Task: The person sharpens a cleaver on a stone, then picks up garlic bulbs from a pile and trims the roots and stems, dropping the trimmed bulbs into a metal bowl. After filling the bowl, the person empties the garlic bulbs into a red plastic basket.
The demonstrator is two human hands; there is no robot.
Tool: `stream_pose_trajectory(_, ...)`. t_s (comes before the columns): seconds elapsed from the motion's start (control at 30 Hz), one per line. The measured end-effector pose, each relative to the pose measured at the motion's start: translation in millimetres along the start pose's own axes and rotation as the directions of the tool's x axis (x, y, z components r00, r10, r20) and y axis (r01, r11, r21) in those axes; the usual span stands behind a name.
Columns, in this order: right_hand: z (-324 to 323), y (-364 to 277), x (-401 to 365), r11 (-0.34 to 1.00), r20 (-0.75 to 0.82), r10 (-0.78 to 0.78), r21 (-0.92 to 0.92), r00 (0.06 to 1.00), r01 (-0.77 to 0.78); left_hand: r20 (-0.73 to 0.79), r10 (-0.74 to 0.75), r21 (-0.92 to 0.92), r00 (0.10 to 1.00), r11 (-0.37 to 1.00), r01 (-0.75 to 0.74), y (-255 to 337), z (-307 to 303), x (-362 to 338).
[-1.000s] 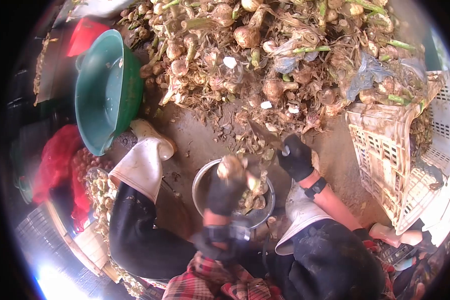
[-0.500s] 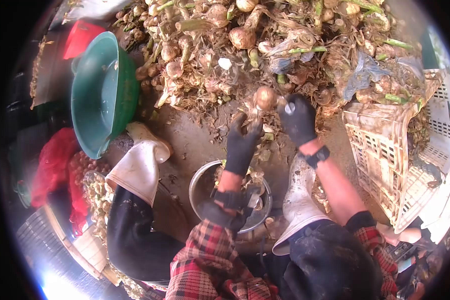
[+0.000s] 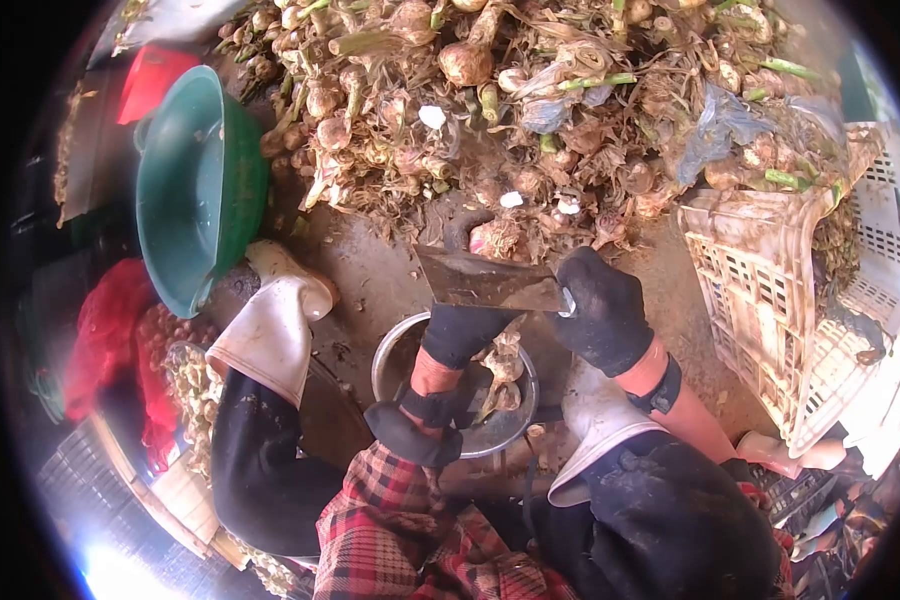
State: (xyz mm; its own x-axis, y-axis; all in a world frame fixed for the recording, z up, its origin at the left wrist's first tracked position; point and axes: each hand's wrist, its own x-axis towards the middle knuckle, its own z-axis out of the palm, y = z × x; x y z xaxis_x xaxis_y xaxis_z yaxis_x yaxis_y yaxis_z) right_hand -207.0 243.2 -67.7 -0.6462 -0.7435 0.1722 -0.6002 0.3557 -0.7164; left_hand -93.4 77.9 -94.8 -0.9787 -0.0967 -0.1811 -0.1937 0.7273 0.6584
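Note:
My right hand (image 3: 602, 310), in a black glove, is closed around the handle of a broad-bladed knife (image 3: 490, 281). The wide, dirt-smeared blade points left and crosses in front of my left hand (image 3: 467, 335), also gloved. A finger of that hand curls up past the blade beside a garlic bulb (image 3: 496, 240) with a pinkish base; the grip itself is mostly hidden behind the blade. Below my hands, between my boots, a metal bowl (image 3: 380, 370) contains trimmed garlic and stalk pieces (image 3: 505, 370).
A large heap of garlic with dry stalks (image 3: 400, 130) spreads ahead. On the left stand a green basin (image 3: 185, 190) and a red container (image 3: 155, 82), with a red mesh bag (image 3: 110, 320) nearer me. A dirty white plastic crate (image 3: 750, 280) lies tilted at right.
Both hands have come closer to me, and the knife blade has swung broadside into view across my left hand. The bulb at my left fingertips before is now partly behind the blade.

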Motion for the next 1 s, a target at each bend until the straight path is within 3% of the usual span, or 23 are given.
stream_pose_trajectory(0.1,-2,-2,-1,1.000,0.040,0.015,-0.012,0.999,-0.014,-0.028,0.120,-0.067,0.992,0.990,-0.122,1,-3,5)
stream_pose_trajectory(0.17,2,1,-4,0.999,0.069,0.013,-0.050,0.998,-0.010,-0.144,-0.063,-0.110,0.988,0.993,0.047,9,-4,7)
stream_pose_trajectory(0.2,3,3,-4,0.999,0.069,0.014,-0.050,0.998,-0.011,-0.143,-0.063,-0.111,0.988,0.993,0.047,8,-3,7)
stream_pose_trajectory(0.27,9,9,-6,0.999,0.054,-0.033,-0.020,0.998,0.034,-0.274,-0.046,-0.284,0.961,0.958,-0.035,1,3,4)
stream_pose_trajectory(0.3,14,14,-10,0.999,0.058,-0.031,-0.017,0.998,0.032,-0.177,0.103,0.064,0.979,0.994,-0.093,-3,5,3)
stream_pose_trajectory(0.33,19,22,-13,0.999,0.045,-0.030,0.021,0.999,0.029,-0.178,0.100,0.064,0.979,0.994,-0.090,-7,8,0)
stream_pose_trajectory(0.4,28,32,-18,0.998,0.032,-0.027,0.059,0.999,0.025,-0.296,0.158,-0.167,0.942,0.962,-0.214,6,-6,5)
stream_pose_trajectory(0.43,31,37,-20,0.995,0.035,-0.039,0.091,0.999,0.036,-0.149,0.213,-0.086,0.965,0.970,-0.228,1,-8,-1)
stream_pose_trajectory(0.47,34,38,-22,0.991,0.038,-0.048,0.124,0.998,0.043,-0.148,0.214,-0.088,0.966,0.970,-0.228,4,-7,-3)
stream_pose_trajectory(0.53,37,39,-22,0.991,0.049,-0.068,0.115,0.996,0.062,-0.220,-0.044,-0.468,0.975,0.882,-0.066,10,-6,-4)
stream_pose_trajectory(0.57,40,39,-25,0.992,0.058,-0.076,0.107,0.995,0.070,-0.116,-0.040,-0.419,0.992,0.908,-0.012,7,-10,-8)
stream_pose_trajectory(0.6,50,56,-32,0.992,0.063,-0.072,0.112,0.995,0.065,-0.111,-0.047,-0.421,0.993,0.907,-0.004,12,-13,-12)
stream_pose_trajectory(0.67,68,102,-47,0.929,0.205,0.328,-0.246,0.922,-0.276,-0.083,-0.068,-0.584,0.994,0.812,0.007,28,-32,-12)
stream_pose_trajectory(0.7,49,91,-45,0.926,0.144,0.328,-0.244,0.933,-0.288,0.030,-0.132,-0.502,0.991,0.856,0.129,36,-44,-8)
stream_pose_trajectory(0.73,41,75,-38,0.945,0.004,0.295,-0.152,0.956,-0.291,0.001,-0.141,-0.500,0.990,0.857,0.123,32,-45,-4)
stream_pose_trajectory(0.8,30,43,-31,0.929,0.062,0.367,-0.073,0.928,-0.363,-0.039,-0.219,-0.595,0.975,0.789,0.153,21,-35,4)
stream_pose_trajectory(0.83,24,29,-26,0.928,0.064,0.369,-0.073,0.927,-0.364,-0.094,-0.205,-0.541,0.974,0.832,0.123,6,-22,3)
stream_pose_trajectory(0.87,18,15,-23,0.973,0.079,0.222,0.041,0.972,-0.226,-0.151,0.063,-0.454,0.987,0.882,-0.126,3,-26,6)
stream_pose_trajectory(0.9,13,10,-20,0.985,0.067,0.068,0.152,0.995,-0.078,-0.156,0.064,-0.406,0.986,0.905,-0.123,6,-26,8)
stream_pose_trajectory(0.97,14,15,-17,0.987,0.067,0.022,0.155,0.998,-0.032,-0.164,0.076,-0.351,0.984,0.927,-0.130,3,-19,6)
stream_pose_trajectory(1.0,17,17,-18,0.986,0.077,-0.020,0.164,0.997,0.007,-0.017,-0.112,-0.648,0.994,0.758,0.075,-5,-7,-4)
